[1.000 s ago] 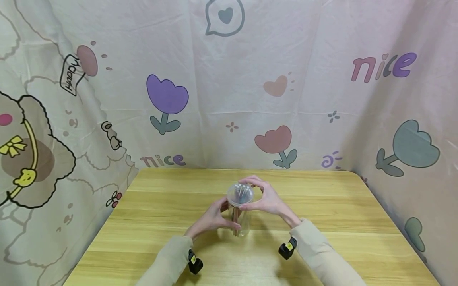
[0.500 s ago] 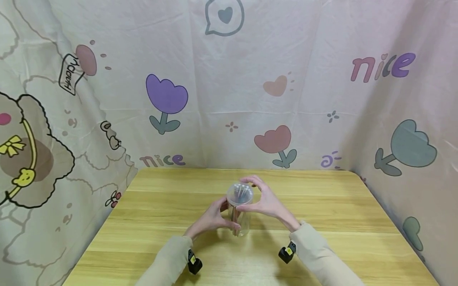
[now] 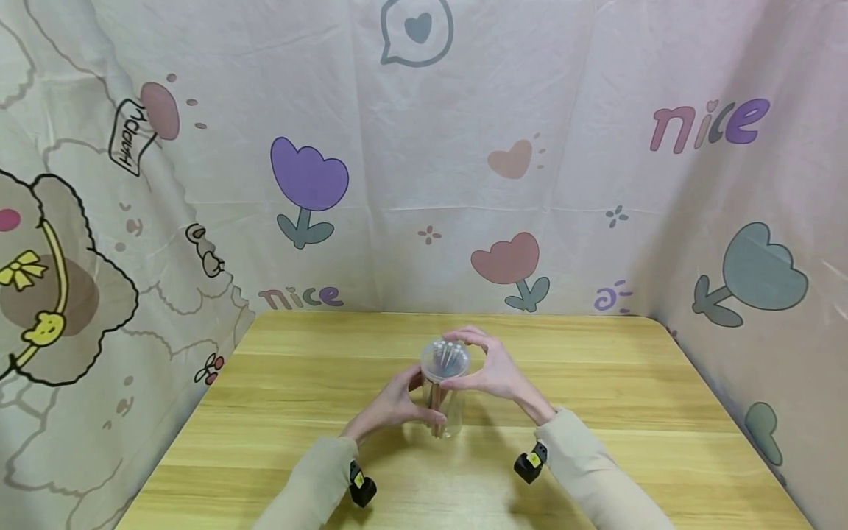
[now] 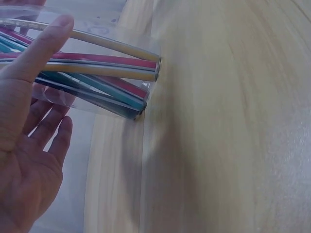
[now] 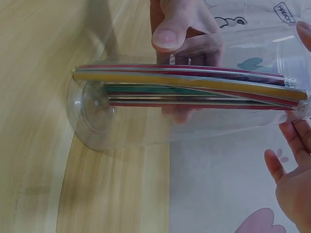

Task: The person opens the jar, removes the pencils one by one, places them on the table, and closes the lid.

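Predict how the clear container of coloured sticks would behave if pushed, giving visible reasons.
The clear container might tip if pushed near its top, being taller than it is wide. Its smooth, shiny surface could feel slippery. The coloured sticks inside, bunched along one side, would probably shift.

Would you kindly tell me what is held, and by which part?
A jar: the left hand grips its side, the right hand its top.

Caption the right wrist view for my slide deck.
Left hand around a clear jar of multicoloured sticks, right hand at its top.
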Available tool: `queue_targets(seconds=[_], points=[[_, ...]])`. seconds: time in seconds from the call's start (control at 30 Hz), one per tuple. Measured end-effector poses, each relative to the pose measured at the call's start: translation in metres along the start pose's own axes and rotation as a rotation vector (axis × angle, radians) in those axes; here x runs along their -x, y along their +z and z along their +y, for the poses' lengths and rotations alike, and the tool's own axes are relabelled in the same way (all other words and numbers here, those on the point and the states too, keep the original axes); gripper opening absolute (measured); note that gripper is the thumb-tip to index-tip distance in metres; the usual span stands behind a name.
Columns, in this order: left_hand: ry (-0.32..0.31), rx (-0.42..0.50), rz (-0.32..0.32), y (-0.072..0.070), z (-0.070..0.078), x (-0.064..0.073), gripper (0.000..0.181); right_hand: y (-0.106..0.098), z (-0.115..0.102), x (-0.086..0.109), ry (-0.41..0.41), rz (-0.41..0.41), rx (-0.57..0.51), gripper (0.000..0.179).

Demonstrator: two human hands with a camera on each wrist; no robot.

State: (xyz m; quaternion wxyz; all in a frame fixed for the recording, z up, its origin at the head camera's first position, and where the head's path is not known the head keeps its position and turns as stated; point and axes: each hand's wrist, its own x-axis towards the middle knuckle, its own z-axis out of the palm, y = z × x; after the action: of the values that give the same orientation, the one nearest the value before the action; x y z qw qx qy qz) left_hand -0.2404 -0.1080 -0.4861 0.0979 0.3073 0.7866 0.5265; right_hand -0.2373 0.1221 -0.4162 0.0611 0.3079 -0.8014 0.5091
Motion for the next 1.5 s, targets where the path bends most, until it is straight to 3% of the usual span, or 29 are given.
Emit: queue_targets(seconds=[0.37,0.53,0.77,1.07,1.3,1.5], points=[[0.001,-0.035,0.006,0.000,0.000,0.000,0.090,-0.005,0.005,-0.003,0.004,-0.062,-0.064,0.071],[0.007,-0.030,0.003,-0.001,0.001,0.001,0.092,-0.006,0.003,-0.003,0.011,-0.091,-0.032,0.071],[0.059,-0.088,0.030,0.006,-0.002,0.007,0.093,-0.003,-0.003,0.002,0.012,-0.027,0.055,0.077],[0.002,-0.098,0.111,0.018,0.000,0.005,0.099,0.003,-0.006,0.003,0.008,0.045,0.098,0.076],[0.001,-0.110,0.105,0.016,0.003,0.004,0.091,0.002,-0.004,0.001,0.013,0.043,0.045,0.072],[-0.002,-0.125,0.072,0.012,0.000,0.004,0.084,-0.002,-0.002,-0.002,0.002,-0.019,0.021,0.074]])
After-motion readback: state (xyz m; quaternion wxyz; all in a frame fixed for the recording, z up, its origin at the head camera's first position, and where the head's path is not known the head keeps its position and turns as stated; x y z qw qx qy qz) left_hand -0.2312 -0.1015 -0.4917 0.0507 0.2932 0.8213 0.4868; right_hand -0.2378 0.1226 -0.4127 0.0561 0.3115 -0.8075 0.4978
